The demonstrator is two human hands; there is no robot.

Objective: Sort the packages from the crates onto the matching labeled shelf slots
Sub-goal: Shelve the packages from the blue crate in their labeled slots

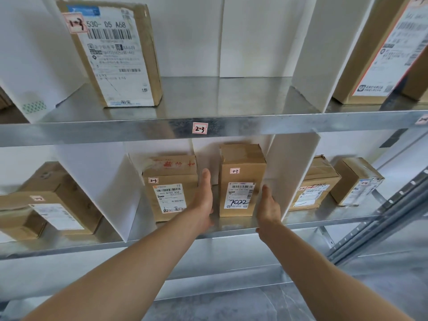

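Observation:
An upright cardboard box (240, 181) tagged 2-3 stands in the middle slot of the lower shelf (231, 224). A red-bordered slot label 2-3 (200, 127) sits on the beam above it. My left hand (203, 198) is flat with straight fingers just left of the box, in the gap beside a second 2-3 box (170, 186). To the box's right, my right hand (267, 205) is open, fingers straight near its lower right edge. Whether either hand touches the box is unclear.
White divider panels (289, 177) separate the slots. A tall box (115, 56) tagged 1-3 stands on the upper shelf. More boxes fill the left slot (46, 200) and right slot (312, 184). A grey metal upright (382, 209) runs at the right.

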